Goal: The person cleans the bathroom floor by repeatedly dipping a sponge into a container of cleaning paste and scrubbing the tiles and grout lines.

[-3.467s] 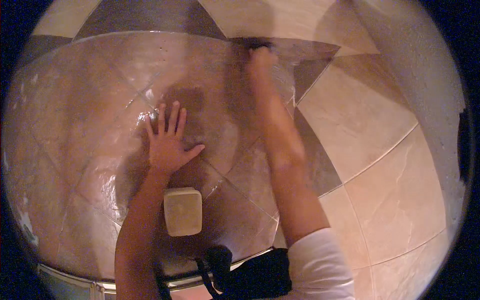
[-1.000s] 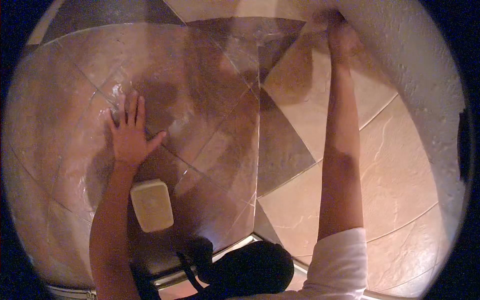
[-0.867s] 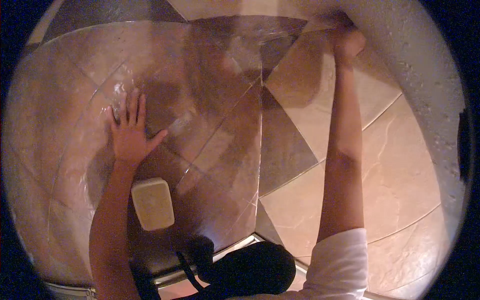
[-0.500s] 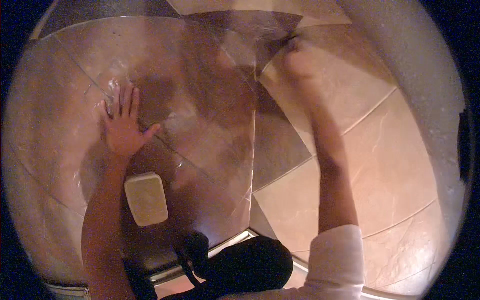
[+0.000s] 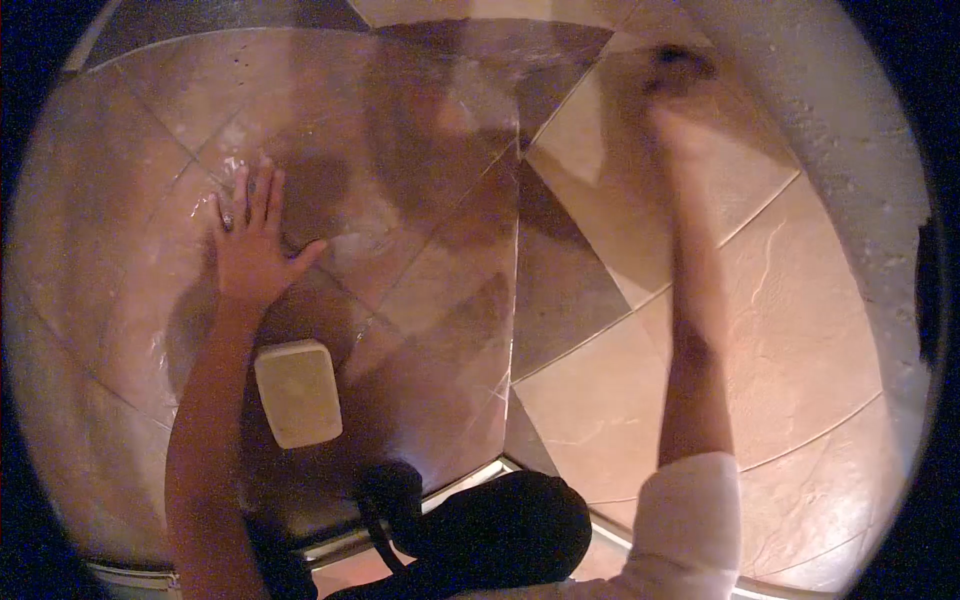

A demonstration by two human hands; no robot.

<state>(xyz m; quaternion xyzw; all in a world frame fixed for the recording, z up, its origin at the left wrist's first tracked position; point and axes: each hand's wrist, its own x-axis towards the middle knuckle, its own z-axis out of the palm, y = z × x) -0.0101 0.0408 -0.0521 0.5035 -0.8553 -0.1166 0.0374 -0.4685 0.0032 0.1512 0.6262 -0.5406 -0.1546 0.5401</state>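
Up at the far right, a small dark thing (image 5: pixel 682 62) sits at the fingers of the right hand (image 5: pixel 672 125), over the pale tiles (image 5: pixel 790 290) and near the rough grey surface (image 5: pixel 835 120) that bounds them on that side. Both are blurred, so I cannot tell how far that hand is closed or how firmly it grips. Bare tile lies between it and the left hand, well apart, giving sideways room; the grey edge leaves less room on the right. The left hand (image 5: pixel 252 255) is spread wide, palm down on the wet brownish tiles (image 5: pixel 430 320), thumb pointed out, with nothing visible in its grasp. Just beside its forearm rests a pale rounded block (image 5: pixel 299 395). Nearer the body, a metal strip (image 5: pixel 470 482) edges the brown area, partly hidden by something black (image 5: pixel 500 530).
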